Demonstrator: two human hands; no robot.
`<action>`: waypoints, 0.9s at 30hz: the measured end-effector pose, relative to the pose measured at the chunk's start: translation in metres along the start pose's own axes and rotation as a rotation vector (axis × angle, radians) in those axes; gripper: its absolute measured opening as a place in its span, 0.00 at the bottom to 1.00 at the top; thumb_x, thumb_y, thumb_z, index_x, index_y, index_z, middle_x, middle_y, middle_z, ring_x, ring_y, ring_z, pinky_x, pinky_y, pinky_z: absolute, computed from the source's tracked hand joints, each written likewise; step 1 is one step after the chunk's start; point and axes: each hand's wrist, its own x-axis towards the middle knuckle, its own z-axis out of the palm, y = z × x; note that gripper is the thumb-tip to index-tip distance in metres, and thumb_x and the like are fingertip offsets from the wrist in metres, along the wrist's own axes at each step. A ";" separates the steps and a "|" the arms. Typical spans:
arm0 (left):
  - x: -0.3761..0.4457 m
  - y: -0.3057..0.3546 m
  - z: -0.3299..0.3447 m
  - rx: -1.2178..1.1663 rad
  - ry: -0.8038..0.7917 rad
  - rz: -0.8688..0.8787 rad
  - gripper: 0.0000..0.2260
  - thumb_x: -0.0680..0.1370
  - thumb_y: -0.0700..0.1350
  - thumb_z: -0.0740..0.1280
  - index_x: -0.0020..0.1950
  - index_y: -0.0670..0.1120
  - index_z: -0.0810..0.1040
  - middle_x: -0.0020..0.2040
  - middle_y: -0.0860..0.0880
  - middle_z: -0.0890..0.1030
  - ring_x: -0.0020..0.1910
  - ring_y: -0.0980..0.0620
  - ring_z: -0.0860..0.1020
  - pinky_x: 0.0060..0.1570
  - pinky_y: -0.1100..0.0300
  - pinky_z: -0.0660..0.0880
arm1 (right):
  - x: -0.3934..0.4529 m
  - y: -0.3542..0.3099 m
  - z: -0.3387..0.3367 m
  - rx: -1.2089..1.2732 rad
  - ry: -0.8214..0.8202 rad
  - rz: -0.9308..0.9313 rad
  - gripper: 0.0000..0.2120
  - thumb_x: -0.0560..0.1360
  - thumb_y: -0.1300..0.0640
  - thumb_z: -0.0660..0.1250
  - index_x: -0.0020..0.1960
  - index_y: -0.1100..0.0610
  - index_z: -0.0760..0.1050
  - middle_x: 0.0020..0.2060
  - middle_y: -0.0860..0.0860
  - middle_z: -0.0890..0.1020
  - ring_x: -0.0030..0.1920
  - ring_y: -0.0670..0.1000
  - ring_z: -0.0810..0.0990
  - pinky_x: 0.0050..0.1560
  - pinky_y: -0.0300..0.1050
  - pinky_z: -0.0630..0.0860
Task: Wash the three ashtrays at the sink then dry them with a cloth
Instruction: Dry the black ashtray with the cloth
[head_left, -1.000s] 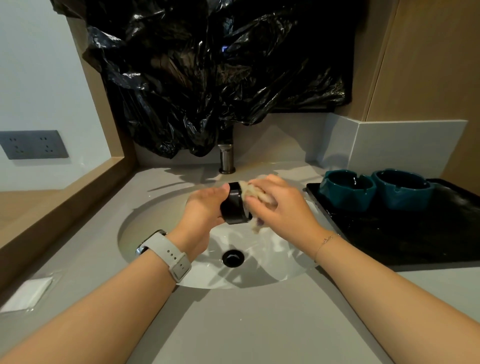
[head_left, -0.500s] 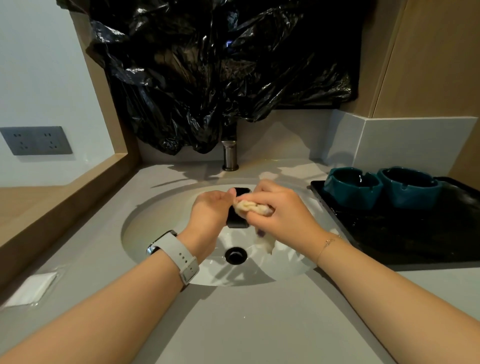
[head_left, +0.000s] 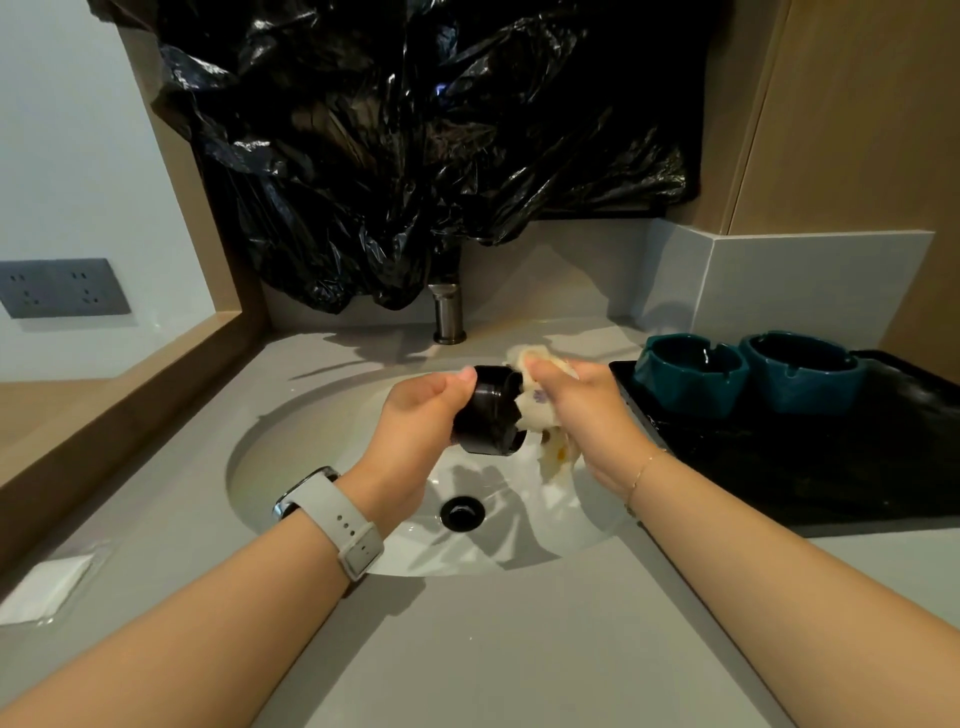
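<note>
Over the white sink basin (head_left: 291, 467) my left hand (head_left: 415, 415) grips a black round ashtray (head_left: 488, 410), tipped on its side with the opening toward the right. My right hand (head_left: 592, 415) presses a pale patterned cloth (head_left: 545, 415) against that opening; a corner of the cloth hangs down below. Two teal ashtrays (head_left: 691, 371) (head_left: 802, 371) stand upright side by side on a black tray (head_left: 831, 467) to the right of the sink.
A metal tap base (head_left: 448, 317) rises behind the basin, half covered by a black plastic bag (head_left: 415, 156) hanging over the wall. The black drain (head_left: 462, 512) lies below my hands. A white packet (head_left: 44, 590) rests on the grey counter at the left.
The ashtray has turned back onto its side in my left hand. My right hand moved the cloth from the ashtray's top to its open face, and the cloth now hangs lower.
</note>
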 end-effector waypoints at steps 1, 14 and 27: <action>0.000 0.000 0.000 -0.040 -0.004 -0.021 0.15 0.83 0.47 0.62 0.47 0.36 0.81 0.44 0.41 0.83 0.45 0.46 0.82 0.48 0.57 0.81 | -0.001 0.002 -0.001 0.051 -0.011 0.033 0.11 0.76 0.54 0.66 0.39 0.59 0.74 0.29 0.53 0.77 0.27 0.52 0.75 0.24 0.38 0.70; 0.017 0.008 -0.018 -0.459 0.171 -0.128 0.14 0.83 0.47 0.62 0.61 0.39 0.77 0.54 0.42 0.85 0.52 0.49 0.85 0.56 0.56 0.79 | -0.018 0.017 0.021 0.212 -0.202 0.115 0.12 0.74 0.56 0.72 0.45 0.66 0.80 0.36 0.56 0.81 0.35 0.50 0.81 0.43 0.45 0.82; 0.007 0.014 -0.001 -0.726 0.212 -0.409 0.15 0.83 0.49 0.60 0.46 0.39 0.77 0.35 0.44 0.84 0.36 0.50 0.82 0.35 0.59 0.81 | -0.024 0.014 0.042 -0.339 -0.014 -0.789 0.06 0.72 0.62 0.71 0.46 0.57 0.76 0.44 0.45 0.74 0.44 0.47 0.76 0.38 0.44 0.77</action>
